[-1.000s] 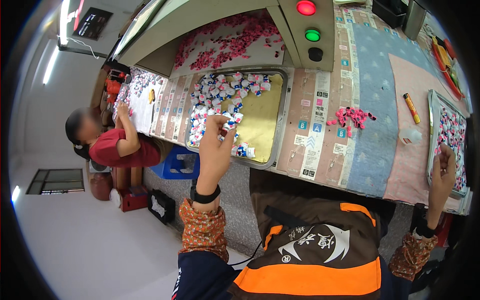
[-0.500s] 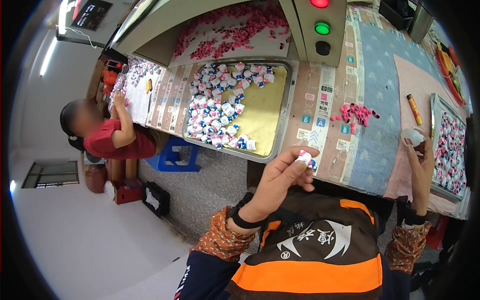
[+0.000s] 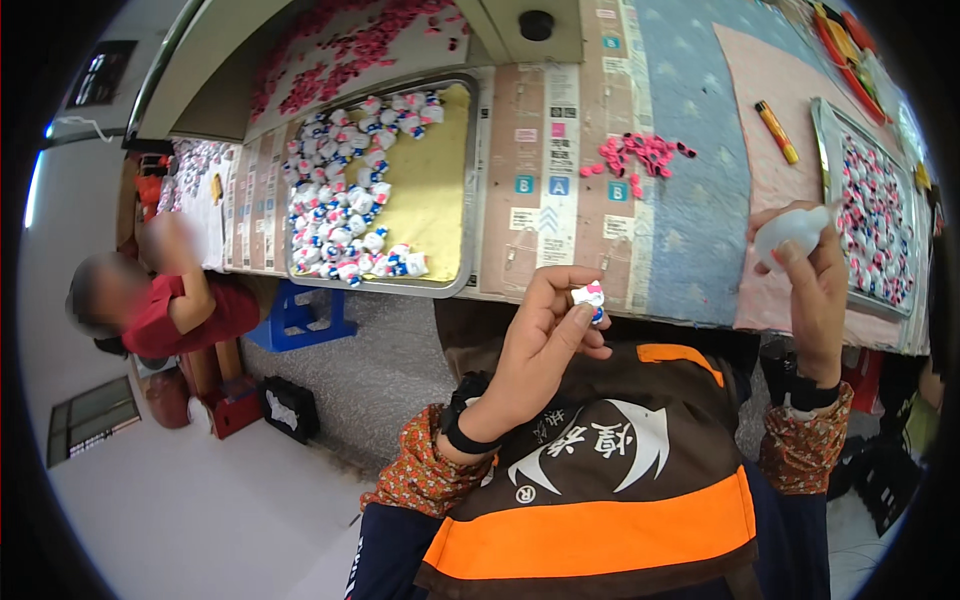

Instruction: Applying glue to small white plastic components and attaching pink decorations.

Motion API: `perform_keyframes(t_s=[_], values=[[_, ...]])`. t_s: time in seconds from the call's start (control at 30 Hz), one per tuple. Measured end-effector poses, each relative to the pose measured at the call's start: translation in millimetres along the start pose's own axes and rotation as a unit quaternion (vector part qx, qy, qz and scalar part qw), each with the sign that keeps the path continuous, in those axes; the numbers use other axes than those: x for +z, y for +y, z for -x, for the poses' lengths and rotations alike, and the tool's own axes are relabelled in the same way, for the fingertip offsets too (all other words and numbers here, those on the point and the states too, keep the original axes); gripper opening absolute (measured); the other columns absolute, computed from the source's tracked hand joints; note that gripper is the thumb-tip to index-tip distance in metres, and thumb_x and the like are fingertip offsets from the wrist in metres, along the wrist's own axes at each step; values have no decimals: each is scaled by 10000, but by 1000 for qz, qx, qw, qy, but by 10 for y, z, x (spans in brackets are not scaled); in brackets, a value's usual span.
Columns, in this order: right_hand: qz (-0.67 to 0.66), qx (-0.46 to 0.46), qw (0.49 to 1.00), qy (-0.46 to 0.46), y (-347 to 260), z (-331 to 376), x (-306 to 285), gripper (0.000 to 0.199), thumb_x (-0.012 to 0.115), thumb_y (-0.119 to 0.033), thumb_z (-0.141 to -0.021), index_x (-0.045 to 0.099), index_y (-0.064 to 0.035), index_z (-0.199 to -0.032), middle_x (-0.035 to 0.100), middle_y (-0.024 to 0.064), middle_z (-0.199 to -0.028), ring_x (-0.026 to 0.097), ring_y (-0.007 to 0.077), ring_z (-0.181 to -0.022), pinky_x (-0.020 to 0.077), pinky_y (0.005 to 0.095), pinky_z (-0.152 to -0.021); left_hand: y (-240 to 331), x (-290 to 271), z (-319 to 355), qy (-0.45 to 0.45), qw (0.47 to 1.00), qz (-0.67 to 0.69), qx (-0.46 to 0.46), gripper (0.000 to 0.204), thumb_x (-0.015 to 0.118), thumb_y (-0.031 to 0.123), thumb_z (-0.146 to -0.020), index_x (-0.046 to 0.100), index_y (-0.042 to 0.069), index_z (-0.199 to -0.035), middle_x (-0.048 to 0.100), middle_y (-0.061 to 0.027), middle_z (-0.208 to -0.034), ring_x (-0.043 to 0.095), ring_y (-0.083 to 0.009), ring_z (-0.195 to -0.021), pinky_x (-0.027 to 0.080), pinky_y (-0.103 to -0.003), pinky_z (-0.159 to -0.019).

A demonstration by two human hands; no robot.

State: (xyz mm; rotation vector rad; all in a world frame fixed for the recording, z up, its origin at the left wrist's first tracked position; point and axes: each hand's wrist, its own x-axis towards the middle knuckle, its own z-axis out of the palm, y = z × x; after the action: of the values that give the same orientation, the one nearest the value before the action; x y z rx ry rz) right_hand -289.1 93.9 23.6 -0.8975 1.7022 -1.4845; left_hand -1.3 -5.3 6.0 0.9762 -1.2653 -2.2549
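A small white figurine [image 3: 588, 296] with pink and blue parts is pinched between the thumb and fingers of my left hand [image 3: 540, 345], just off the table's front edge. My right hand [image 3: 815, 290] is wrapped round a translucent white squeeze bottle [image 3: 790, 235], tilted with its narrow end toward the right-hand tray. Between the hands, farther back, lies a loose pile of small pink pieces [image 3: 640, 158]. Many similar figurines crowd the left part of a metal tray [image 3: 468, 200] with a yellow lining.
Another metal tray [image 3: 828, 150] full of small figurines lies at the right, by a yellow marker-like tube [image 3: 776, 132] on a pink cloth [image 3: 750, 80]. A hooded machine [image 3: 350, 30] with pink pieces under it stands behind. A co-worker in red [image 3: 170, 320] sits at the left beside a blue stool [image 3: 305, 318].
The view has swung, so the table sits farther left and higher. My right hand has gripped the squeeze bottle more fully and tilted it. My left hand still holds the figurine.
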Motion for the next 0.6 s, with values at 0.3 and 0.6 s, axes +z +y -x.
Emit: perform_keyframes(t_s=[0.3, 0.6], values=[[106, -91, 979, -148, -277, 474, 344, 414, 716, -132, -834, 551, 11, -1187, 631, 114, -1054, 621, 156, -893, 481, 274, -782, -29, 183, -17, -8, 1000, 6, -27, 378, 541, 47, -1011, 423, 32, -1370, 550, -55, -992, 582, -76, -846, 576, -262, -783], [147, -254, 944, -148, -328, 509, 418, 339, 813, -72, -679, 648, -28, -972, 663, 95, -747, 561, 229, -522, 410, 322, -468, -161, 200, 26, 11, 994, -108, 2, 435, 617, -20, -952, 449, -9, -1352, 590, -81, -1056, 637, -100, -893, 591, -245, -777]])
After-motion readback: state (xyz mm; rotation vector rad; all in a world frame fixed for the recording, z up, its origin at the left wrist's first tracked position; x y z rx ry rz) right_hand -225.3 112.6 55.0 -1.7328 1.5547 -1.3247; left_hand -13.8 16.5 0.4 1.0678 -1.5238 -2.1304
